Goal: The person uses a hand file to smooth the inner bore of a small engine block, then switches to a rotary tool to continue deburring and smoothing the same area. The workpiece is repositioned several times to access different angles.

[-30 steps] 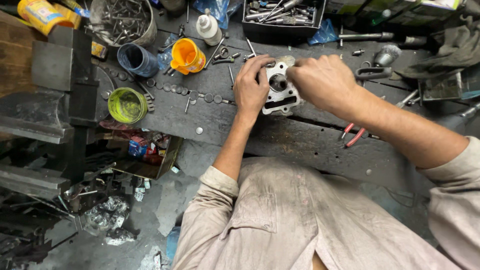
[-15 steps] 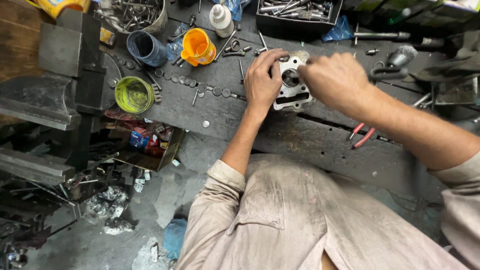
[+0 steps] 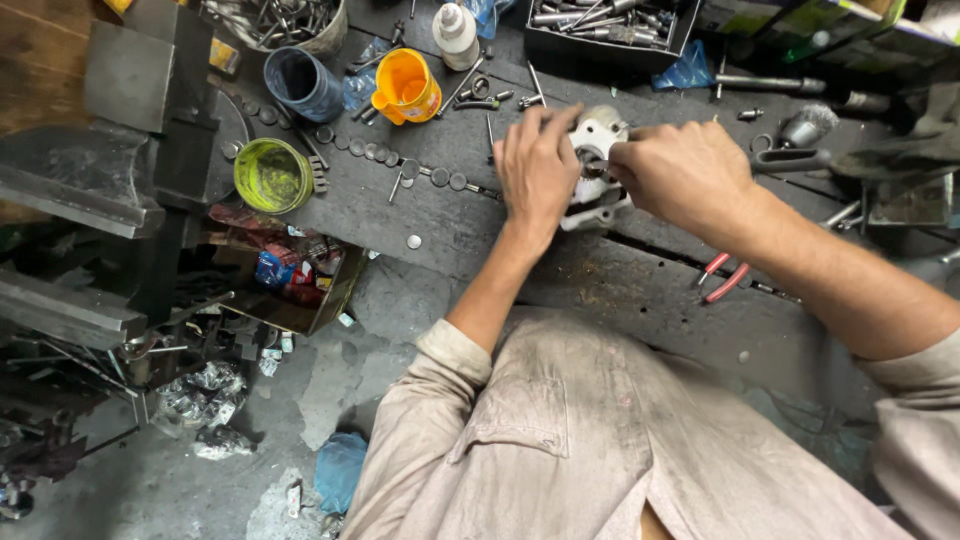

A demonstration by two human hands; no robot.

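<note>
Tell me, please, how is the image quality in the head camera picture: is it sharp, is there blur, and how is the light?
Head view: wide-angle, edges bent; light is soft and dim, no harsh glare. The left hand and right hand on the pale metal part look slightly soft, while the orange cup and green tin are clearer; the left floor is dark.

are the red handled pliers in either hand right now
No, the red-handled pliers lie on the workbench while the left hand and right hand hold the metal part.
</note>
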